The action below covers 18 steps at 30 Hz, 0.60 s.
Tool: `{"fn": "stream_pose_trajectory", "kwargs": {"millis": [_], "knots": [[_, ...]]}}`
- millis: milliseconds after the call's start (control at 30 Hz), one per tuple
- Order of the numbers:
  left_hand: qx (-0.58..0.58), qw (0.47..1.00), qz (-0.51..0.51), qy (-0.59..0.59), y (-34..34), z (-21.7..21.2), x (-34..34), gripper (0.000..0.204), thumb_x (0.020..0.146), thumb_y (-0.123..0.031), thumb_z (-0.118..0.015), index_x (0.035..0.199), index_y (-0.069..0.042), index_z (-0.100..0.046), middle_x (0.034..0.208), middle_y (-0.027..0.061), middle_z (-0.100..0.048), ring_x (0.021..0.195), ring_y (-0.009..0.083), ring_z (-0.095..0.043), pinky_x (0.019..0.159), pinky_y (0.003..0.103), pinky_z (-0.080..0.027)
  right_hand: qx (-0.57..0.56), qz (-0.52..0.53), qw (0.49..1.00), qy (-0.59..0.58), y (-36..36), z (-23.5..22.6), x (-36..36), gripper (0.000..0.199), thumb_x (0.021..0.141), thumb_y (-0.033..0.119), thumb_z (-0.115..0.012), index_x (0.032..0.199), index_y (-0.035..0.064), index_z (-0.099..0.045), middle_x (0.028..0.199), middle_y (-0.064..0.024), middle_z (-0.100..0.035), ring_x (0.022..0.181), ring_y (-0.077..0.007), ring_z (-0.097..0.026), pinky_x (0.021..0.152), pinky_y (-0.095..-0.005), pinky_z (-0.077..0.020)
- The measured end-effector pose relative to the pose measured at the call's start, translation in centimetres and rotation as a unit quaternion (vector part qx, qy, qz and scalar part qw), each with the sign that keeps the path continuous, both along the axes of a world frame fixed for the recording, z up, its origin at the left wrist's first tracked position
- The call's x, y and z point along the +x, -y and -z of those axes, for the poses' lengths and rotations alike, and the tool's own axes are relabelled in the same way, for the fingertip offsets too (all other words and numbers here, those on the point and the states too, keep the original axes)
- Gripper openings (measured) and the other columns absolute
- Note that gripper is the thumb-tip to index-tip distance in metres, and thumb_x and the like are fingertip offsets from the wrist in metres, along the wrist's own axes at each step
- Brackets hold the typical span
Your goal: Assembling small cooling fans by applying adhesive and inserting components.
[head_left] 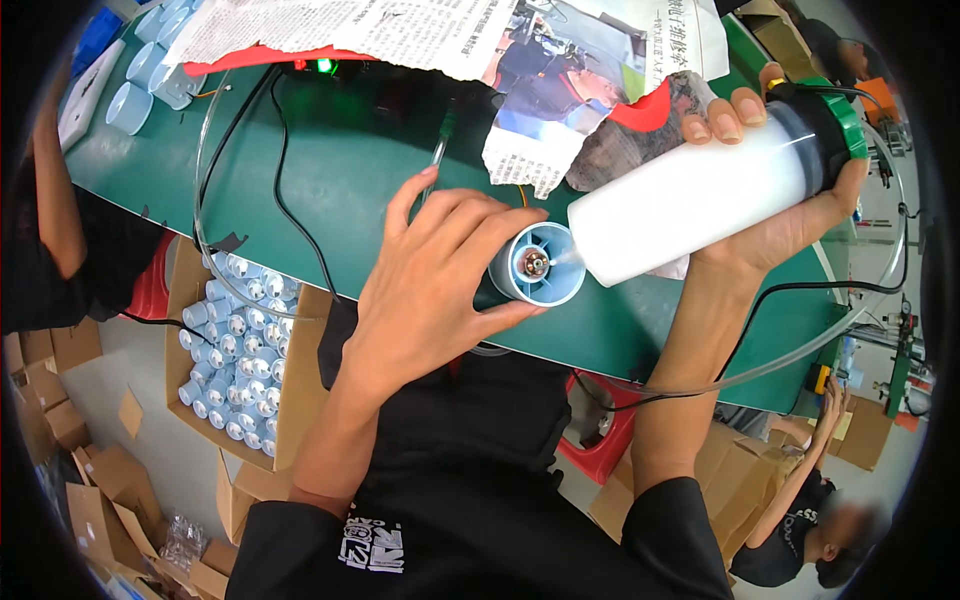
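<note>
My left hand (415,290) grips a light blue plastic cup-shaped housing (573,287) near the table's front edge. Inside its open end are ribs and a round metal centre part (533,263). In my right hand (768,238) lies a white dispensing syringe barrel (680,200), tilted, with a black top and a green collar (845,118). Its narrow nozzle (566,257) reaches over the housing's rim toward the metal centre. Beside my left index finger is a thin clear rod with a green end (441,140); whether the finger touches it is unclear.
Printed newspaper (400,30) covers a dark device with lit lamps at the back of the green table (330,200). A clear hose (800,350) loops around my right arm. A carton (300,380) of similar blue parts stands left, blue cups (130,108) farther back. Other people sit nearby.
</note>
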State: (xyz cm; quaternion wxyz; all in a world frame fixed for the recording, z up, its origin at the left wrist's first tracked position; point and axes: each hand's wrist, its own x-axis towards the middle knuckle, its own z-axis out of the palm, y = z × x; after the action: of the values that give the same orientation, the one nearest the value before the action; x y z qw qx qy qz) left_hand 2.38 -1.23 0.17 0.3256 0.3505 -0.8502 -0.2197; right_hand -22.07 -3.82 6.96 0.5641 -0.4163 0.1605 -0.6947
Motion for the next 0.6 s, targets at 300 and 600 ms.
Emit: {"fn": "stream_pose_trajectory", "kwargs": {"millis": [300, 600], "knots": [[0.006, 1.0, -0.004, -0.005, 0.05, -0.03, 0.0, 0.06, 0.06, -0.023, -0.086, 0.114, -0.013, -0.063, 0.11, 0.0009, -0.065, 0.105, 0.0216, -0.059, 0.111, 0.047, -0.027, -0.025, -0.032, 0.999, 0.008, -0.09, -0.06, -0.32, 0.082, 0.079, 0.07, -0.056, 0.121, 0.0003, -0.05, 0.094, -0.0137, -0.051, 0.084, -0.0249, -0.049, 0.081, -0.0438, -0.0388], [0.01, 1.0, -0.006, -0.002, 0.01, -0.07, 0.08, 0.061, 0.059, -0.023, -0.087, 0.114, -0.013, -0.064, 0.11, 0.0013, -0.065, 0.106, 0.0221, -0.059, 0.111, 0.048, -0.026, -0.046, -0.056, 0.997, -0.019, -0.43, -0.31, -0.44, 0.082, 0.079, 0.071, -0.052, 0.118, -0.0004, -0.05, 0.098, -0.0149, -0.049, 0.087, -0.0254, -0.047, 0.083, -0.0449, -0.0382]]}}
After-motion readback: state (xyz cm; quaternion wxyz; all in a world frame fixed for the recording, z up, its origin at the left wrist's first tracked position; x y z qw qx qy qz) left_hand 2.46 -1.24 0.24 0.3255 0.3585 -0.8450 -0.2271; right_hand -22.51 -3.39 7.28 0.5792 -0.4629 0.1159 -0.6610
